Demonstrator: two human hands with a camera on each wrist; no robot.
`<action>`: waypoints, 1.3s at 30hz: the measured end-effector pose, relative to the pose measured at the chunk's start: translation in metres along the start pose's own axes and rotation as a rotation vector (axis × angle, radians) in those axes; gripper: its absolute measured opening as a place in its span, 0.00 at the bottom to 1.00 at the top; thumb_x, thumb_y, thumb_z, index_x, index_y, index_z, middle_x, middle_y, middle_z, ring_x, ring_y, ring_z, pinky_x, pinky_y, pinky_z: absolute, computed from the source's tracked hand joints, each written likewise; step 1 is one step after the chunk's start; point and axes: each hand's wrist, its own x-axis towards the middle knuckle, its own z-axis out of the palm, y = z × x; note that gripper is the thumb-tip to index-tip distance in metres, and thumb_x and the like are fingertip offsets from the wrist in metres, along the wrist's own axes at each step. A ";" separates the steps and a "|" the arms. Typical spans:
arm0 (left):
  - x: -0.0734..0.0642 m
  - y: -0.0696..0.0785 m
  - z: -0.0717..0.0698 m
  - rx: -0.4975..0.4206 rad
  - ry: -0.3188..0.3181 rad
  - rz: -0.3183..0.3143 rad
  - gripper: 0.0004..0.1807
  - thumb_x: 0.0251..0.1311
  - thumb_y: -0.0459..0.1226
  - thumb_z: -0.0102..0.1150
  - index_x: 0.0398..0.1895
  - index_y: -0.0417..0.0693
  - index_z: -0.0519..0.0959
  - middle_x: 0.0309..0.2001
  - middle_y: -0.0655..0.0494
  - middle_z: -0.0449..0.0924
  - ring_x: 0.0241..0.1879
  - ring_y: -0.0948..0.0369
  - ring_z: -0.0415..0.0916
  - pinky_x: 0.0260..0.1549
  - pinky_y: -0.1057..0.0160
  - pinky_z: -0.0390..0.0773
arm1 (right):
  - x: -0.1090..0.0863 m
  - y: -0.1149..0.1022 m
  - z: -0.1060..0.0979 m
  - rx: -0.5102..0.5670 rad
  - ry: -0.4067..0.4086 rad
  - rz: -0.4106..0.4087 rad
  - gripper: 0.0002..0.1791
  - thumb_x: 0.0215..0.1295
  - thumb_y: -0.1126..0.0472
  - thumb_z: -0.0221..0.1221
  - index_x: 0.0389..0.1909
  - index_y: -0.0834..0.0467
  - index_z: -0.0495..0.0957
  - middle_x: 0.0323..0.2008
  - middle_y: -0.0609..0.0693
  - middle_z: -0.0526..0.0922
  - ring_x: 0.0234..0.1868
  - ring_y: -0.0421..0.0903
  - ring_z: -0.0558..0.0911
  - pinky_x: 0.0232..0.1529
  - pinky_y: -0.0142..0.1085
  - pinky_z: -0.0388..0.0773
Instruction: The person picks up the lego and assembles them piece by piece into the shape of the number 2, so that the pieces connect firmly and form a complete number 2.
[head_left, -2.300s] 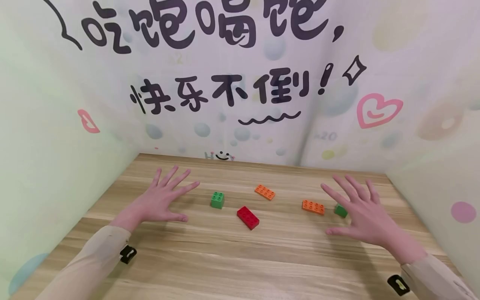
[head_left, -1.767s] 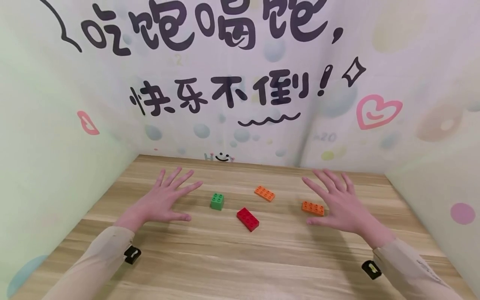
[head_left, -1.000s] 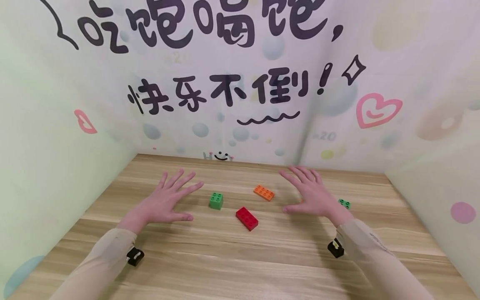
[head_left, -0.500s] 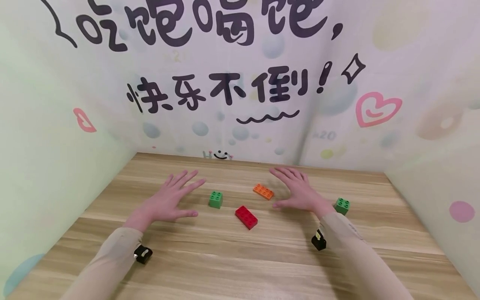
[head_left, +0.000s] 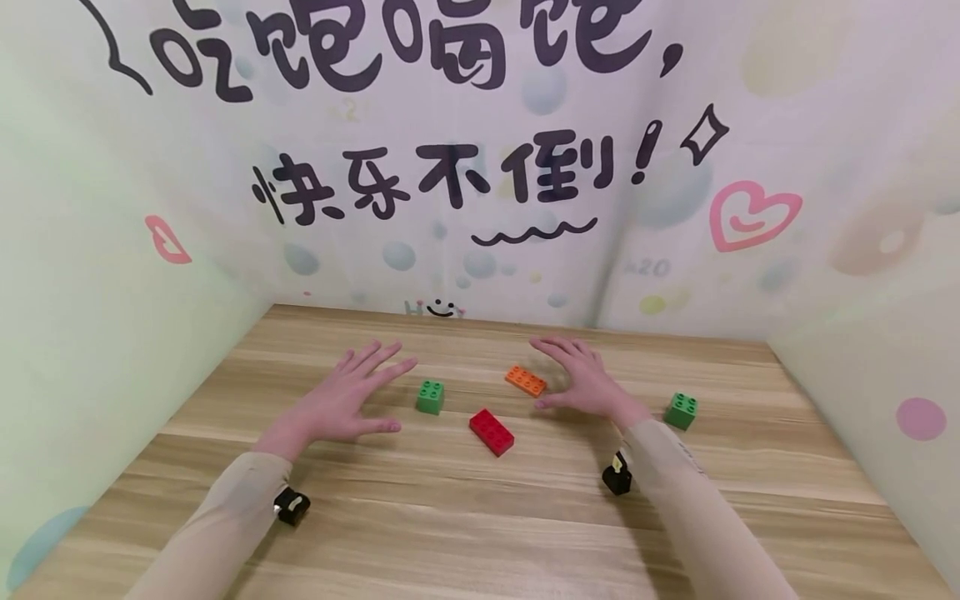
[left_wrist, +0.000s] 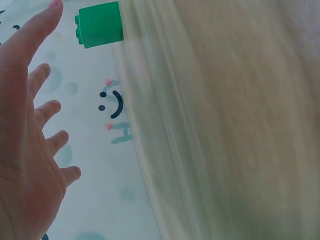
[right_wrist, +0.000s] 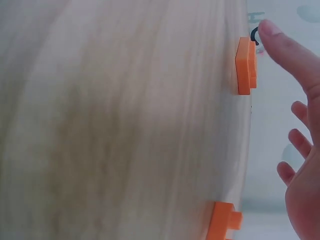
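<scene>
My left hand (head_left: 337, 404), fingers spread, hovers to the left of a green building brick (head_left: 431, 397). In the left wrist view that green brick (left_wrist: 100, 25) lies past the thumb tip. The right hand (head_left: 588, 387) hangs with spread, slightly bent fingers just right of a flat orange brick (head_left: 526, 380). Its thumb overlaps the flat orange brick (right_wrist: 243, 67) in the right wrist view. A second orange brick (right_wrist: 219, 221) shows at the bottom there; the right hand and wrist hide it in the head view. Neither hand holds anything. A red brick (head_left: 492, 432) lies between the hands, nearer the front.
Another green brick (head_left: 682, 411) sits to the right of the right wrist. The wood-grain table (head_left: 465, 533) ends at a printed backdrop (head_left: 450, 250), with pale side walls left and right. Black wrist devices (head_left: 617, 475) hang beneath the sleeves.
The right hand has moved left, from over the right green brick to beside the flat orange one, uncovering the former and covering the other orange brick. My left hand has drifted slightly right.
</scene>
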 end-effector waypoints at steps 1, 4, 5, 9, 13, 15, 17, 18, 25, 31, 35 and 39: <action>0.000 0.000 0.000 0.001 0.000 0.001 0.50 0.54 0.60 0.65 0.78 0.64 0.53 0.80 0.49 0.45 0.77 0.38 0.43 0.69 0.27 0.47 | 0.001 0.001 0.001 0.008 -0.002 0.004 0.55 0.46 0.49 0.77 0.75 0.47 0.59 0.74 0.55 0.62 0.72 0.65 0.58 0.67 0.67 0.50; 0.001 -0.001 0.002 0.000 0.003 0.006 0.50 0.55 0.60 0.65 0.78 0.64 0.52 0.80 0.48 0.46 0.77 0.38 0.45 0.69 0.27 0.49 | 0.002 0.002 0.004 0.029 -0.011 0.012 0.54 0.47 0.51 0.77 0.75 0.50 0.59 0.74 0.58 0.62 0.72 0.66 0.58 0.68 0.69 0.50; 0.001 -0.001 0.002 -0.002 0.003 0.007 0.50 0.55 0.60 0.65 0.78 0.63 0.52 0.80 0.49 0.46 0.77 0.38 0.46 0.69 0.27 0.49 | 0.002 0.003 0.004 0.036 -0.015 0.014 0.54 0.47 0.51 0.77 0.75 0.50 0.59 0.74 0.59 0.62 0.72 0.66 0.59 0.68 0.69 0.51; 0.003 -0.001 0.005 -0.020 0.003 0.008 0.50 0.55 0.60 0.65 0.78 0.63 0.52 0.80 0.49 0.47 0.77 0.38 0.47 0.70 0.29 0.51 | 0.003 0.004 0.007 0.073 -0.033 0.031 0.53 0.48 0.51 0.76 0.75 0.50 0.60 0.74 0.58 0.62 0.72 0.62 0.60 0.70 0.65 0.57; 0.005 0.000 0.005 -0.050 -0.001 0.003 0.50 0.55 0.59 0.66 0.78 0.64 0.52 0.80 0.50 0.47 0.77 0.40 0.47 0.72 0.32 0.50 | 0.004 0.003 0.010 0.109 -0.051 0.043 0.51 0.49 0.52 0.76 0.74 0.52 0.62 0.72 0.58 0.64 0.69 0.60 0.62 0.68 0.62 0.63; 0.006 0.000 0.005 -0.059 -0.005 0.001 0.50 0.55 0.59 0.66 0.78 0.64 0.52 0.80 0.51 0.49 0.78 0.42 0.47 0.73 0.34 0.50 | 0.005 0.002 0.011 0.119 -0.056 0.044 0.48 0.50 0.52 0.75 0.72 0.54 0.64 0.70 0.57 0.66 0.66 0.60 0.64 0.66 0.61 0.65; 0.007 0.001 0.005 -0.057 -0.006 0.004 0.50 0.56 0.58 0.66 0.78 0.62 0.52 0.79 0.51 0.50 0.77 0.42 0.48 0.73 0.34 0.51 | 0.006 0.000 0.012 0.129 -0.063 0.046 0.44 0.51 0.53 0.75 0.69 0.55 0.67 0.67 0.56 0.69 0.64 0.59 0.67 0.64 0.58 0.68; 0.008 0.002 0.005 -0.057 -0.007 0.004 0.50 0.56 0.58 0.66 0.78 0.62 0.52 0.79 0.51 0.51 0.77 0.43 0.49 0.73 0.35 0.51 | 0.006 0.000 0.012 0.133 -0.066 0.050 0.42 0.52 0.54 0.74 0.68 0.56 0.68 0.66 0.56 0.70 0.62 0.59 0.68 0.63 0.57 0.68; 0.011 0.004 0.007 -0.095 -0.005 -0.002 0.48 0.57 0.57 0.66 0.78 0.62 0.53 0.79 0.53 0.52 0.77 0.44 0.50 0.73 0.37 0.53 | 0.010 -0.003 0.016 0.151 -0.092 0.082 0.37 0.56 0.55 0.72 0.66 0.57 0.70 0.61 0.57 0.74 0.60 0.58 0.71 0.62 0.55 0.69; 0.013 0.006 0.008 -0.128 0.002 -0.006 0.48 0.57 0.56 0.67 0.78 0.64 0.54 0.78 0.54 0.54 0.76 0.45 0.55 0.70 0.38 0.61 | 0.010 -0.003 0.018 0.154 -0.104 0.098 0.34 0.58 0.57 0.70 0.65 0.57 0.71 0.56 0.56 0.76 0.50 0.51 0.73 0.54 0.46 0.71; 0.014 0.007 0.009 -0.142 0.000 -0.012 0.48 0.57 0.56 0.67 0.78 0.66 0.53 0.78 0.54 0.54 0.75 0.47 0.56 0.70 0.40 0.62 | 0.010 -0.002 0.019 0.154 -0.111 0.094 0.31 0.60 0.59 0.69 0.64 0.58 0.73 0.54 0.57 0.77 0.46 0.48 0.73 0.49 0.40 0.70; 0.016 0.008 0.010 -0.141 -0.004 -0.012 0.48 0.57 0.56 0.67 0.78 0.66 0.53 0.77 0.54 0.56 0.76 0.48 0.56 0.71 0.41 0.61 | 0.010 -0.001 0.020 0.172 -0.124 0.104 0.29 0.60 0.60 0.68 0.63 0.58 0.74 0.53 0.57 0.77 0.45 0.47 0.73 0.48 0.38 0.70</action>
